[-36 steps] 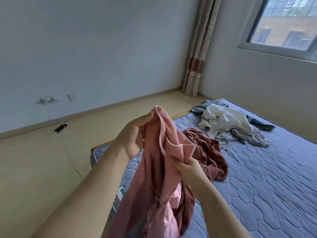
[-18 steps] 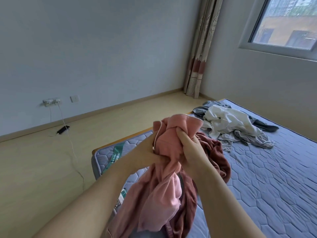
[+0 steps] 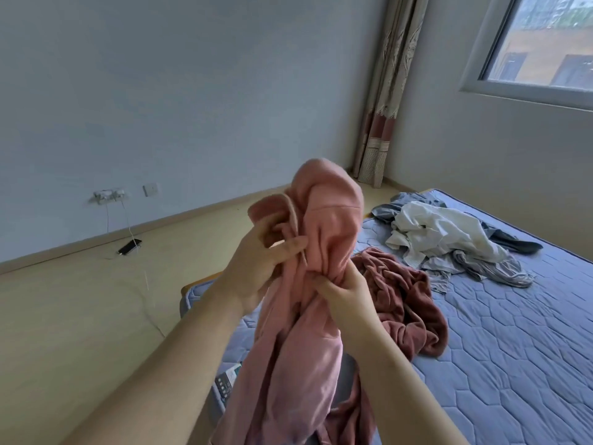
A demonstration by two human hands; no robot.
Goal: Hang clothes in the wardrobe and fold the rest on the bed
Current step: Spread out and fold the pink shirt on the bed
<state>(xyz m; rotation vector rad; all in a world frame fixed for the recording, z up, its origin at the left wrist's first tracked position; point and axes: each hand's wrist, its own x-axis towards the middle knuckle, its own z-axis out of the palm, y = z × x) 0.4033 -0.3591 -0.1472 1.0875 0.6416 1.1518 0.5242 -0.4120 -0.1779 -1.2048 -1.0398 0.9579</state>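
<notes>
Blue quilted bed has bare room across its middle, but the pink hoodie hangs bunched over the bed's near corner, so its tail may slide off the edge if laid there. Left hand pinches the hood edge, right hand clutches the gathered neck; maroon garment on the bed behind could tangle.

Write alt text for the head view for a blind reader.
A left hand and a right hand grip a bunched pink hooded sweatshirt above a blue quilted mattress. Behind it on the mattress lie a crumpled dark red fleece garment and a pile of white and grey clothes.
</notes>
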